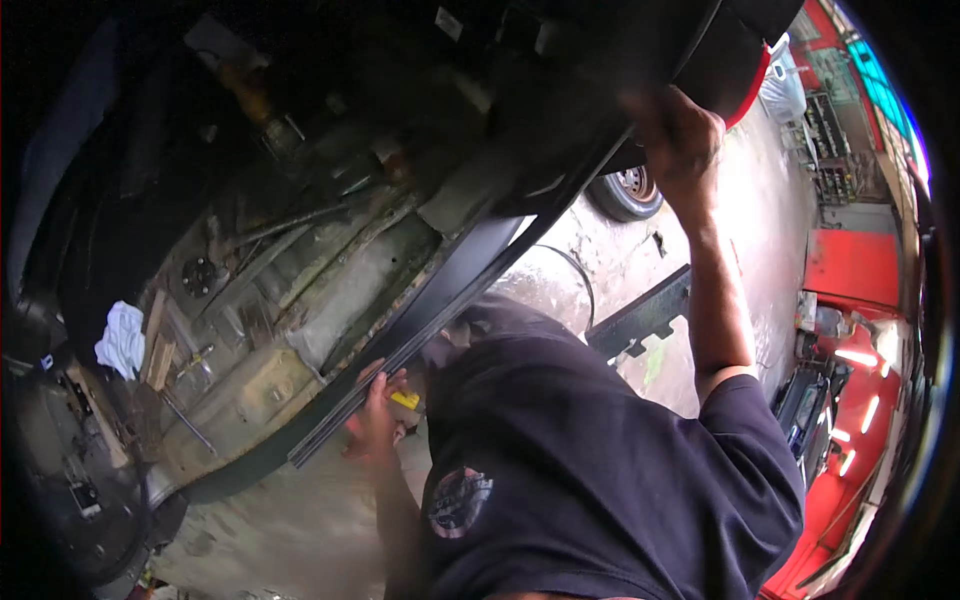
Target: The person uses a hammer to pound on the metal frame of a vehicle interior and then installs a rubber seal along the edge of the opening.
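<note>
A long dark grooved trim strip point(400, 353) runs diagonally along the sill of a stripped car body point(270, 395). My left hand point(378, 412) is closed around the strip near its lower end, fingers over its edge. Against that palm shows a small yellow object point(405, 399), its kind unclear. Up at the right, my raised right hand point(687, 140) is closed at a dark part beside the upper stretch of the strip. Shadow hides those fingertips and what they grip. Just beyond that hand is a dark panel with a red edge point(750, 95).
Inside the bare car floor lie a white cloth point(122, 340), wood pieces point(158, 345) and loose tools. On the workshop floor are a wheel point(628, 193), a thin black cable point(583, 272) and a notched dark bar point(640, 315). A red cabinet point(852, 266) stands at right.
</note>
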A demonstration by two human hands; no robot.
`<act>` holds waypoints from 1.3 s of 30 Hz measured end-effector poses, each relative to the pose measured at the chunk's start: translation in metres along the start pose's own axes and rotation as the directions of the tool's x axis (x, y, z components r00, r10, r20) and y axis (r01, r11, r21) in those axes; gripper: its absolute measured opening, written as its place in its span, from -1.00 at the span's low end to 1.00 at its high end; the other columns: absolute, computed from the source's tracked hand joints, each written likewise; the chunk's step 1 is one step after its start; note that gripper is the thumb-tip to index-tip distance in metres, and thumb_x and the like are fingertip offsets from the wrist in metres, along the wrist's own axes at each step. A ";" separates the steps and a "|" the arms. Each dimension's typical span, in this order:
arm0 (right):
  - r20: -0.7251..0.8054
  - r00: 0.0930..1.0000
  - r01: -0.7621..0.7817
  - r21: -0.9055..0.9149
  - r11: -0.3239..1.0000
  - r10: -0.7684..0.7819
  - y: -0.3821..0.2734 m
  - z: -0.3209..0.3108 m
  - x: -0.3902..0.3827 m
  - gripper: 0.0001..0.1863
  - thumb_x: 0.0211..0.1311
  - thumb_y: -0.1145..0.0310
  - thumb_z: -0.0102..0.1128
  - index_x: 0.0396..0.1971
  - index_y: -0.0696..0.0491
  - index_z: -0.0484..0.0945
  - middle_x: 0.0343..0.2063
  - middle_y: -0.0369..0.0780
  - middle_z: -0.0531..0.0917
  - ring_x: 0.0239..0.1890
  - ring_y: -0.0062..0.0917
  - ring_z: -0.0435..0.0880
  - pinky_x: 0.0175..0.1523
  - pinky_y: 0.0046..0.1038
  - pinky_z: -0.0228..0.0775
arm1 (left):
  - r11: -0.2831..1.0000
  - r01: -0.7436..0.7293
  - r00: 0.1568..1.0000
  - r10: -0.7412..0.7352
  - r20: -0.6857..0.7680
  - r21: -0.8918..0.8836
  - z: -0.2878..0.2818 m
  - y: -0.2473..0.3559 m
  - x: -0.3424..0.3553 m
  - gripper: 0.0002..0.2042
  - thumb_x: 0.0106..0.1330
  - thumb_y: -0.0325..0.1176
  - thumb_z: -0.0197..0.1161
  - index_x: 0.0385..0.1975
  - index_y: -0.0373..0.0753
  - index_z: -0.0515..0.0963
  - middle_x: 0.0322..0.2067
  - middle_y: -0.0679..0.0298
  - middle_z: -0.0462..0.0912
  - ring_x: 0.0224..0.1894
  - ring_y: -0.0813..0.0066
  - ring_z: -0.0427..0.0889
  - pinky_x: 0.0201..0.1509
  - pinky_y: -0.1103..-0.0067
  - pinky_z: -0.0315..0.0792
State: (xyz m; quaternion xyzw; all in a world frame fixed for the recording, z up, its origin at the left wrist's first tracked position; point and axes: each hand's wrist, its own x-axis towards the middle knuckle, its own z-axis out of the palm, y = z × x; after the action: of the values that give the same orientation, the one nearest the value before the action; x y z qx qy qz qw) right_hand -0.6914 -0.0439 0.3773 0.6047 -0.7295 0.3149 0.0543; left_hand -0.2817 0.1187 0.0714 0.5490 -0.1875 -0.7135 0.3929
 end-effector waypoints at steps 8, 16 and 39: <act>0.005 0.969 0.245 -0.081 0.966 -0.245 -0.019 -0.032 0.040 -0.87 0.27 0.37 0.33 -0.37 0.12 0.61 -0.63 -0.15 0.58 -0.62 -0.46 0.54 -0.43 -0.39 0.41 | 0.997 0.041 0.999 -0.042 0.016 0.063 -0.024 0.002 0.008 -0.70 0.47 -0.38 0.03 0.10 -0.38 0.43 -0.04 0.04 0.60 -0.09 0.23 0.70 -0.02 0.46 0.62; 0.009 0.998 0.067 0.019 0.998 -0.067 0.005 -0.006 0.009 -0.91 0.24 0.44 0.31 -0.37 0.15 0.62 -0.56 -0.08 0.64 -0.53 -0.31 0.69 -0.40 -0.36 0.46 | 0.995 0.014 0.997 -0.020 0.069 0.096 -0.011 0.013 0.043 -0.73 0.42 -0.43 0.08 0.03 -0.41 0.48 -0.10 0.07 0.62 -0.10 0.22 0.71 -0.09 0.45 0.65; 0.024 0.995 -0.092 -0.219 0.971 0.100 0.034 0.057 -0.042 -0.74 0.37 0.23 0.20 -0.28 0.15 0.61 -0.52 -0.04 0.67 -0.51 -0.25 0.67 -0.36 -0.35 0.43 | 0.990 -0.061 0.998 0.060 0.017 0.124 0.003 0.031 0.048 -0.75 0.42 -0.43 0.12 0.02 -0.40 0.51 -0.14 0.10 0.66 -0.15 0.31 0.72 -0.05 0.51 0.61</act>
State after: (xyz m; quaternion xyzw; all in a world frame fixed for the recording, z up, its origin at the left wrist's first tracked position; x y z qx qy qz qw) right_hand -0.6945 -0.0358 0.2992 0.5646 -0.7888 0.2249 0.0919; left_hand -0.2776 0.0622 0.0642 0.5617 -0.2506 -0.6918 0.3782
